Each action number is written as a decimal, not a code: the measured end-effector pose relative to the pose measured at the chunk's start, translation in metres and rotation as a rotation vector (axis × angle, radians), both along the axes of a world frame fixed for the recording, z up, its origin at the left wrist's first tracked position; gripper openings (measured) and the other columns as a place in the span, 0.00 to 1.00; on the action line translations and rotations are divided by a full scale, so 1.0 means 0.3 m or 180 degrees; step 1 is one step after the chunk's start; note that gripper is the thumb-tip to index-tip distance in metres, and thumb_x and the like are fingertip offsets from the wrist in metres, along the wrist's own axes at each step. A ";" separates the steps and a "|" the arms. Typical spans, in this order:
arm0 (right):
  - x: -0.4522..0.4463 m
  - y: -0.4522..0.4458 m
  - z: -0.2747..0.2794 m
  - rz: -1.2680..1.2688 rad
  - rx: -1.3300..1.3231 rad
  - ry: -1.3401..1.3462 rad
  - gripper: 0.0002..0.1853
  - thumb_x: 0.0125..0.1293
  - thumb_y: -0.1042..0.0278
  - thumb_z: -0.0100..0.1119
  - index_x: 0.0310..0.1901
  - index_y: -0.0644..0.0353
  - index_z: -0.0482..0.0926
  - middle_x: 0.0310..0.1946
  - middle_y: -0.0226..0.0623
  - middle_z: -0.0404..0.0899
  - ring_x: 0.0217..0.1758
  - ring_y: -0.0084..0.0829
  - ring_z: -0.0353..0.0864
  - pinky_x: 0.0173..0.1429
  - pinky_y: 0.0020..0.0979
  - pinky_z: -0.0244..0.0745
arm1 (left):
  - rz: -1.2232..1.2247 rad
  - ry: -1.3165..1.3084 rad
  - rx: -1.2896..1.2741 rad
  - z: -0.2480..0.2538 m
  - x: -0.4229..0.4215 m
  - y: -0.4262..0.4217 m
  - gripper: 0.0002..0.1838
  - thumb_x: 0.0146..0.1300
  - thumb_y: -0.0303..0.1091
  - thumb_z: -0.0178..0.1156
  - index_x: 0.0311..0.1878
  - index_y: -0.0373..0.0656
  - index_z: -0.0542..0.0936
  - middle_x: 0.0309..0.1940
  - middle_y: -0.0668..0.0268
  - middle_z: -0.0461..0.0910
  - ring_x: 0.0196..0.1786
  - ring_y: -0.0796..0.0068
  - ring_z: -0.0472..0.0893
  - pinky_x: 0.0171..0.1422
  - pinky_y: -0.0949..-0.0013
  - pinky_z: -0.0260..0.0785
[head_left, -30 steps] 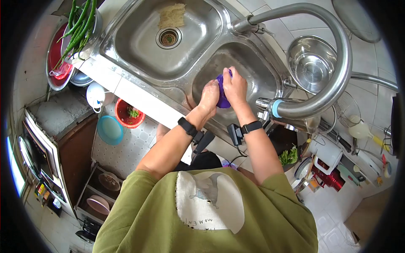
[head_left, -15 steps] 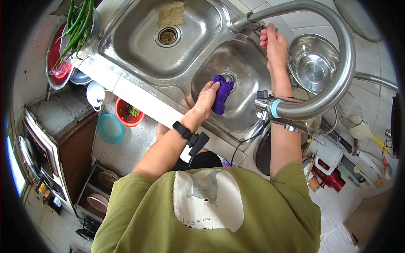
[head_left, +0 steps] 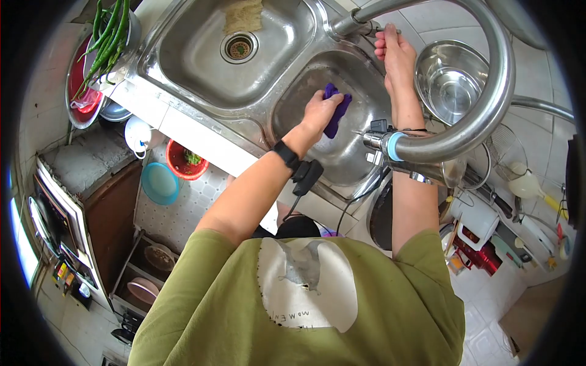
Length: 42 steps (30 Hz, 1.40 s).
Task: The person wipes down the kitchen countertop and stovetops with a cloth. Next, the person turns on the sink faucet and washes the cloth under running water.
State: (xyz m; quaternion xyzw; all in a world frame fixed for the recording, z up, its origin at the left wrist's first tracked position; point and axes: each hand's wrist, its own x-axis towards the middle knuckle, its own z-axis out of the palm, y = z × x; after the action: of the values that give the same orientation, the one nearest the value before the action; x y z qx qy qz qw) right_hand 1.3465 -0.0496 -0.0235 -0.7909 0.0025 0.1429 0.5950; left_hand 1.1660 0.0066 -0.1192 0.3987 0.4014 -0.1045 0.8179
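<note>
My left hand (head_left: 321, 112) is closed on a purple cloth (head_left: 337, 116), which hangs over the right sink basin (head_left: 357, 160). My right hand (head_left: 395, 53) is at the base of the large curved faucet (head_left: 497, 85), its fingers closed round the small lever (head_left: 386, 29) there. The faucet's spout end (head_left: 373, 141) points over the right basin, and a thin stream seems to come from it. In the left basin (head_left: 201, 67), a tan scrubbing pad (head_left: 243, 16) lies beside the drain (head_left: 238, 47).
A steel pot (head_left: 450, 91) stands right of my right hand. Green beans (head_left: 110, 43) fill a bowl at the upper left. Below the counter edge are a red basin (head_left: 177, 168) and a blue basin (head_left: 160, 183). A wire strainer (head_left: 505, 152) and knives lie at the right.
My right hand has left the purple cloth and moved up to the faucet lever. My left hand has kept the cloth and shifted up and right over the basin. The view has shifted slightly.
</note>
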 end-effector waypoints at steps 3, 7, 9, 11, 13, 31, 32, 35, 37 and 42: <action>-0.004 0.006 0.001 -0.0038 0.0006 0.0002 0.22 0.79 0.48 0.58 0.39 0.61 0.84 0.27 0.26 0.80 0.27 0.17 0.74 0.35 0.22 0.71 | -0.0340 -0.0194 0.0526 -0.005 0.075 -0.031 0.21 0.68 0.45 0.67 0.54 0.38 0.80 0.41 0.64 0.84 0.41 0.75 0.82 0.46 0.68 0.75; -0.002 0.002 -0.004 -0.0025 0.0016 -0.0023 0.21 0.79 0.48 0.58 0.38 0.61 0.84 0.27 0.26 0.80 0.26 0.17 0.74 0.34 0.22 0.71 | -0.0507 -0.0190 0.0783 0.012 0.103 -0.041 0.21 0.67 0.44 0.67 0.53 0.36 0.81 0.42 0.58 0.86 0.43 0.69 0.85 0.48 0.64 0.76; 0.002 -0.002 -0.008 -0.0019 0.0044 -0.0002 0.21 0.79 0.48 0.58 0.39 0.61 0.84 0.27 0.26 0.80 0.27 0.17 0.74 0.35 0.22 0.71 | -0.1029 -0.0259 0.2244 0.030 0.102 -0.045 0.21 0.65 0.43 0.68 0.54 0.37 0.81 0.44 0.51 0.87 0.46 0.56 0.87 0.53 0.57 0.77; -0.007 -0.011 -0.017 -0.0012 0.0057 0.0025 0.21 0.79 0.48 0.59 0.39 0.61 0.84 0.27 0.26 0.80 0.27 0.18 0.74 0.35 0.22 0.71 | -0.1315 -0.0505 0.2669 0.057 0.100 -0.051 0.21 0.65 0.42 0.68 0.54 0.38 0.82 0.45 0.50 0.86 0.48 0.51 0.86 0.55 0.55 0.77; -0.034 -0.030 -0.032 0.0151 0.0173 0.0065 0.20 0.79 0.49 0.59 0.42 0.62 0.83 0.29 0.28 0.81 0.28 0.18 0.75 0.36 0.23 0.72 | -0.1773 -0.0960 0.3417 0.070 0.094 -0.050 0.19 0.64 0.42 0.68 0.54 0.43 0.83 0.51 0.49 0.85 0.53 0.43 0.83 0.58 0.51 0.76; -0.580 0.049 -0.338 -0.0774 0.1286 0.2785 0.29 0.78 0.31 0.49 0.56 0.53 0.77 0.55 0.33 0.77 0.58 0.28 0.75 0.66 0.35 0.72 | -0.0375 -0.1274 0.0937 0.052 -0.243 0.084 0.31 0.86 0.48 0.43 0.84 0.44 0.59 0.80 0.59 0.64 0.82 0.65 0.60 0.85 0.65 0.48; -0.605 0.066 -0.361 -0.0466 0.1542 0.2426 0.31 0.76 0.29 0.49 0.56 0.52 0.77 0.56 0.32 0.77 0.60 0.27 0.74 0.67 0.37 0.71 | -0.0358 -0.1126 0.0700 0.067 -0.235 0.113 0.31 0.86 0.50 0.42 0.83 0.43 0.59 0.80 0.59 0.65 0.82 0.66 0.60 0.85 0.66 0.47; -0.540 0.018 -0.396 -0.0635 0.1496 0.2892 0.31 0.76 0.29 0.49 0.47 0.55 0.79 0.40 0.35 0.81 0.43 0.32 0.80 0.54 0.38 0.79 | -0.0466 -0.1334 0.0576 0.104 -0.290 0.104 0.31 0.85 0.49 0.45 0.82 0.42 0.61 0.80 0.59 0.65 0.82 0.66 0.60 0.86 0.65 0.47; -0.500 0.027 -0.297 -0.0572 0.1356 0.3244 0.31 0.76 0.31 0.50 0.39 0.57 0.78 0.22 0.31 0.75 0.22 0.37 0.75 0.38 0.38 0.80 | -0.0703 -0.1642 0.0811 0.133 -0.332 0.081 0.31 0.85 0.46 0.47 0.82 0.40 0.61 0.82 0.58 0.61 0.84 0.66 0.57 0.87 0.63 0.44; -0.602 0.065 -0.310 -0.0481 0.1194 0.2418 0.28 0.76 0.39 0.58 0.57 0.59 0.77 0.51 0.32 0.77 0.55 0.27 0.73 0.66 0.35 0.69 | -0.0471 -0.1259 0.0343 0.090 -0.288 0.122 0.31 0.86 0.46 0.43 0.85 0.47 0.55 0.82 0.60 0.60 0.83 0.67 0.57 0.85 0.65 0.47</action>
State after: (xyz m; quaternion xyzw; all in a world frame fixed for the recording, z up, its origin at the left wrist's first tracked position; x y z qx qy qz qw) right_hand 1.1659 -0.0300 -0.1166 -0.5578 0.2533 0.3780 0.6941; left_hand 1.0795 0.0433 -0.0921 0.4829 0.2078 -0.0624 0.8484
